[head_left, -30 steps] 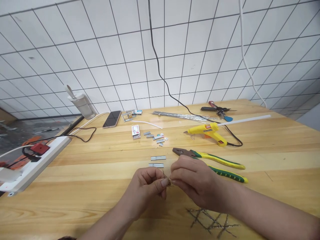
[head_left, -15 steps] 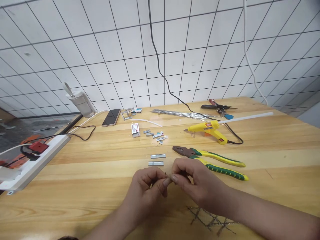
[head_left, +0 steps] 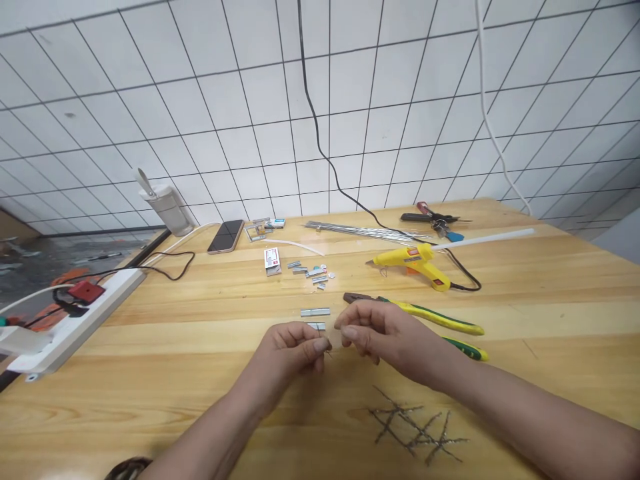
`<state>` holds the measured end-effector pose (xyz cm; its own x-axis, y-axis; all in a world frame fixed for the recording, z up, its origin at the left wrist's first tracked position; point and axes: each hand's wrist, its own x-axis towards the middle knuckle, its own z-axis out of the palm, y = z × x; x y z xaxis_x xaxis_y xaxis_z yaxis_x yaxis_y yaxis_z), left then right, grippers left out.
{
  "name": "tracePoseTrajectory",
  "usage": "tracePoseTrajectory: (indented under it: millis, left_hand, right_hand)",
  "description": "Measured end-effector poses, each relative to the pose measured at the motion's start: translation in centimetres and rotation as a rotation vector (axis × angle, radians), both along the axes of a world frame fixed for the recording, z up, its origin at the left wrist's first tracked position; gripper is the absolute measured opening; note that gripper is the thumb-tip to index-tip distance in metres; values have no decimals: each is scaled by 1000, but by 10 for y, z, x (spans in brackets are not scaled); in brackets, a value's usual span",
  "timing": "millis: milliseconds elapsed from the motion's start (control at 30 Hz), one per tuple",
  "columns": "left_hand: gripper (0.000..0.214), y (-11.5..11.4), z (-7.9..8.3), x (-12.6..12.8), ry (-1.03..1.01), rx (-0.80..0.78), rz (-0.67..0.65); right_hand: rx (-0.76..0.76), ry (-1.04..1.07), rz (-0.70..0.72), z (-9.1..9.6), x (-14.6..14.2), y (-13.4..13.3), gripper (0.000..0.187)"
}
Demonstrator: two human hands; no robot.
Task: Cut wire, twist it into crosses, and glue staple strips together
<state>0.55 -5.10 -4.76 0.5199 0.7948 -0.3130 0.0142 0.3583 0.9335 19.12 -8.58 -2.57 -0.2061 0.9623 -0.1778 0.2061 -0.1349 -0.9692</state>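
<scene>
A short, thin piece of wire [head_left: 329, 354] pokes out from the pinched thumb and fingers of my left hand [head_left: 295, 350]. My right hand [head_left: 383, 331] is just to the right, apart from the left, its thumb and forefinger drawn together; whatever they hold is too small to make out. Behind the hands lie two staple strips [head_left: 315, 312], the nearer partly covered by my left hand. Pliers [head_left: 435, 317] with yellow-green handles lie beyond my right hand, which hides part of them. Closer to me, a lattice of twisted wires [head_left: 420, 428] lies on the table.
A yellow glue gun [head_left: 413, 260] with a white glue stick lies behind the pliers. Farther back are thin metal rods [head_left: 360, 231], keys [head_left: 440, 227], a small box [head_left: 273, 261], loose staple strips [head_left: 314, 273] and a phone [head_left: 226, 237]. A power strip [head_left: 85, 327] runs along the left edge.
My hands, earlier touching at the fingertips, have come apart, the left keeping the thin wire. The wire lattice shows more fully as my right forearm has shifted up.
</scene>
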Motion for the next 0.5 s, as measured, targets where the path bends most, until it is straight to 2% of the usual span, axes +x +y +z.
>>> tracePoseTrajectory:
  millis: [233, 400, 500]
  left_hand:
    - [29, -1, 2, 1, -55, -45, 5]
    - [26, 0, -2, 0, 9, -5, -49]
    - [24, 0, -4, -1, 15, 46, -97]
  right_hand:
    - [139, 87, 24, -12, -8, -4, 28]
    - [8, 121, -5, -12, -7, 1, 21]
    - [-17, 84, 9, -13, -8, 2, 17]
